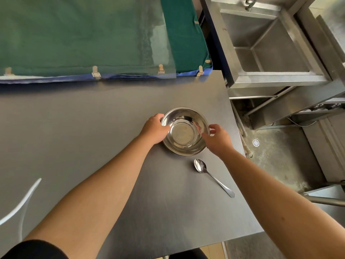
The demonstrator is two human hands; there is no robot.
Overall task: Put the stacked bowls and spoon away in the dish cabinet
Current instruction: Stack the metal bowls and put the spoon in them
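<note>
Shiny steel bowls point(183, 134), stacked as far as I can tell, stand on the dark grey table point(93, 128) near its right edge. My left hand point(154, 128) grips the left rim, thumb inside the bowl. My right hand point(216, 138) holds the right rim with its fingers curled over the edge. A steel spoon point(211, 176) lies on the table just in front of the bowls, bowl end up-left, handle pointing toward the table's right edge. Neither hand touches the spoon.
A green cloth-covered box point(89, 34) with latches sits at the back of the table. A deep steel sink point(270, 43) stands to the right, beyond a gap. Below right is a concrete floor with a drain point(255, 143). A white curved strip point(22, 200) lies at the left.
</note>
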